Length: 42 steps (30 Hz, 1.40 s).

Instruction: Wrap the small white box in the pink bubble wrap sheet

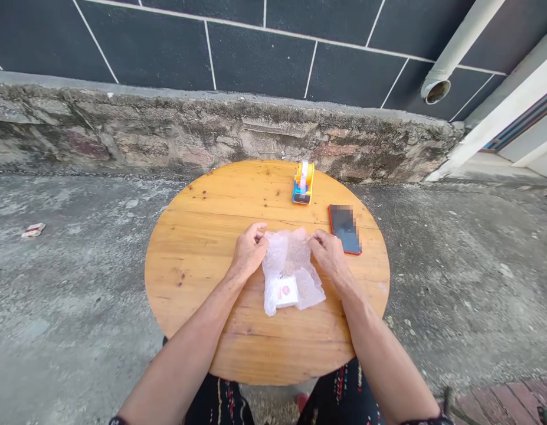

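1. The table [180,307] occupies the middle of the frame.
2. On it, just below the frame's centre, lies the bubble wrap [288,257], with a small box [287,291] at its lower part.
3. The left hand [251,251] is at the wrap's upper left edge, the right hand [328,251] at its upper right.
4. The phone [344,229] lies right of centre, just beside the right hand.
5. The tape dispenser [303,183] stands above the wrap, near the table's upper edge.
6. Behind the table, a wall [238,59] spans the frame's top.
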### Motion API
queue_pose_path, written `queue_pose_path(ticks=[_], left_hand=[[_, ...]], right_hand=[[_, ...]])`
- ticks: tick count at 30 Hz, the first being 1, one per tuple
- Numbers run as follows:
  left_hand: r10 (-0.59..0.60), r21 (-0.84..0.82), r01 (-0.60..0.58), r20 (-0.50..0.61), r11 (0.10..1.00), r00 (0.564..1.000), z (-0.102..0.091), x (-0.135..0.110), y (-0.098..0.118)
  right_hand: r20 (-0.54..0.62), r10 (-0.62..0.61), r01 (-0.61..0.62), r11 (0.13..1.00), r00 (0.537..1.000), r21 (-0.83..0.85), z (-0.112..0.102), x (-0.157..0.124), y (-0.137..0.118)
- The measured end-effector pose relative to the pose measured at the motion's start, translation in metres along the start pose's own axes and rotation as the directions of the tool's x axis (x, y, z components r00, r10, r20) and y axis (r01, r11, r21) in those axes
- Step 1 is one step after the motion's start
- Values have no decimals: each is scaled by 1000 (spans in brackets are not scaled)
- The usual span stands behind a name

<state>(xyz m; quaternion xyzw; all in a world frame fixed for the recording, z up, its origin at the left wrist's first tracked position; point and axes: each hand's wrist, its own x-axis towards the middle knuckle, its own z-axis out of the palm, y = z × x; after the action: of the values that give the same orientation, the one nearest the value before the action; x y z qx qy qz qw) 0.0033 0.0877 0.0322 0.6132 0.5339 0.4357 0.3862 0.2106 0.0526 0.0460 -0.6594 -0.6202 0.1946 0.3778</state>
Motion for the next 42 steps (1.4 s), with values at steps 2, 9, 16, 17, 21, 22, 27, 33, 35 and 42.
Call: queue_pose_path(ticks=[2, 9, 16, 17, 21, 22, 27, 33, 35, 42], left_hand=[[-6, -15, 6, -22, 1000, 1000, 0, 1, -2], [-7, -12, 7, -27, 1000, 1000, 0, 3, -3], [227, 182, -204, -114, 962, 967, -12, -7, 10], [257, 205, -234, -92, 950, 962, -13, -10, 13], [337, 284, -339, 57, 897, 940, -13, -20, 22], [341, 296, -355, 99, 887, 935, -12, -22, 24], [308, 349, -376, 237, 858, 922, -9, -27, 28], [270, 334, -341, 242, 879, 932, -11, -24, 23], [254, 318, -318, 227, 893, 940, -14, -21, 21], [88, 417, -135, 130, 899, 988, -49, -8, 16]], right_hand=[[-21, 2, -1, 999, 1000, 53, -3, 0, 2], [10, 17, -17, 1000, 1000, 0, -7, 2, 6], [-7, -10, 9, 996, 1000, -94, -3, 1, 8], [-2, -8, 7, 995, 1000, -97, -3, 1, 8], [0, -6, 6, 994, 1000, -105, -1, 1, 8], [-9, -9, 8, 994, 1000, -107, -1, 1, 7], [-36, -43, 39, 992, 998, -116, 2, 0, 6], [-25, -50, 46, 990, 998, -134, 2, 1, 7], [-23, -49, 45, 988, 999, -145, 2, 2, 8], [-38, -12, 4, 980, 999, -200, 0, 3, 10]])
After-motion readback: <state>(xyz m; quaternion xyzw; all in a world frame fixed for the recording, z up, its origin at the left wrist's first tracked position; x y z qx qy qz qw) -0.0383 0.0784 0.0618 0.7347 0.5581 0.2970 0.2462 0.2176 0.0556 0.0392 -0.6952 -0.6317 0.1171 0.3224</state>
